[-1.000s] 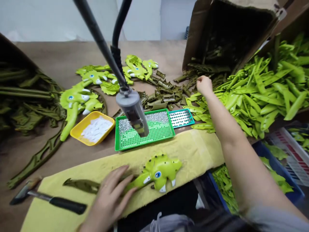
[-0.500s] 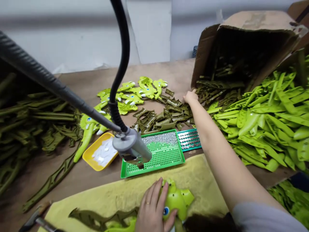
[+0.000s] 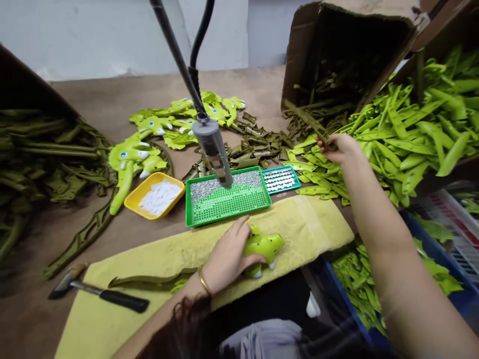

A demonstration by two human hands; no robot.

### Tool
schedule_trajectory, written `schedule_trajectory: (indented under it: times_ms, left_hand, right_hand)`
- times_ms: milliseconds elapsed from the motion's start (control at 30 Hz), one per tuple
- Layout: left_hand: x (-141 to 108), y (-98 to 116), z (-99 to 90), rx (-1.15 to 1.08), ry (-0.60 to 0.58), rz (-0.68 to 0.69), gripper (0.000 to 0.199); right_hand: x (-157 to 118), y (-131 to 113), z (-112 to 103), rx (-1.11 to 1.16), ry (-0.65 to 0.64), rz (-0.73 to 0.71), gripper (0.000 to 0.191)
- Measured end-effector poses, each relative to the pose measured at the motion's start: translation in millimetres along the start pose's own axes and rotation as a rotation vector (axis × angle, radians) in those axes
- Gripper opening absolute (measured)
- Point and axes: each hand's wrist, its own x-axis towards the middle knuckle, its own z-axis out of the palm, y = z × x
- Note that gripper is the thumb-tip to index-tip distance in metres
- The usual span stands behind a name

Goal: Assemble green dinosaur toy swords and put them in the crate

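Note:
My left hand (image 3: 229,251) grips a bright green plastic dinosaur (image 3: 265,248) on the yellow pad (image 3: 299,224), its fingers covering the head end. A dark olive spiked strip (image 3: 149,281) lies on the pad to the left of that hand. My right hand (image 3: 339,148) is at the edge of the bright green pieces (image 3: 411,134), pinching the end of a long olive strip (image 3: 305,119) that reaches back to the tipped cardboard box (image 3: 337,55).
A grey cylindrical tool on a hose (image 3: 213,149) hangs over a green perforated tray of silver studs (image 3: 228,197). Nearby are a teal stud tray (image 3: 280,179) and a yellow tray of white pieces (image 3: 155,194). A blue crate (image 3: 430,254) stands at lower right.
My right hand has moved from the olive pieces onto a long olive strip and pinched it. My left hand has turned the dinosaur and now wraps around it.

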Motion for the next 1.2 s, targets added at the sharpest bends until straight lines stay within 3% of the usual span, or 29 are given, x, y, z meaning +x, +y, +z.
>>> schedule_trajectory:
  times_ms: [67,167,233,300,367,467,600,800,967,1133,1200]
  left_hand:
    - [4.1,-0.2,-10.4,-0.02,-0.03,0.025,0.044]
    - [5.9,3.1,-22.3,0.058,0.028,0.067,0.052]
    - [5.5,7.7,-25.7,0.164,0.048,0.059,0.062]
    - [5.0,13.3,-25.8,0.249,0.035,0.044,0.058]
    - [4.5,18.6,-24.2,0.289,0.018,0.039,0.05]
    - [3.7,23.0,-22.0,0.316,0.009,0.032,0.047]
    - [1.6,21.6,-20.3,0.303,0.034,0.038,0.048]
    - [-0.7,18.2,-16.3,0.272,0.068,0.04,0.049]
    - [-0.7,16.3,-15.2,0.264,0.082,0.04,0.049]
    - [6.0,24.2,-24.2,0.338,0.001,0.012,0.05]
    - [12.9,29.0,-31.1,0.405,-0.067,0.029,0.05]
  right_hand:
    - [-42.6,16.0,10.5,0.097,-0.098,0.03,0.015]
    - [-114.6,54.2,44.6,0.304,-0.259,0.071,0.02]
    - [-159.4,79.0,68.4,0.358,-0.29,0.038,0.025]
    - [-193.3,96.0,84.6,0.336,-0.339,-0.021,0.029]
    - [-212.6,103.7,90.6,0.319,-0.481,-0.057,0.033]
    - [-220.2,104.2,86.3,0.319,-0.638,-0.131,0.035]
    - [-217.3,105.0,78.2,0.279,-0.584,-0.249,0.025]
    - [-217.6,115.1,81.9,0.194,-0.54,-0.236,0.031]
    - [-215.9,122.8,86.2,0.284,-0.522,-0.174,0.036]
    - [-217.9,117.5,86.2,0.267,-0.597,-0.15,0.042]
    - [-221.8,110.7,90.5,0.248,-0.553,-0.171,0.046]
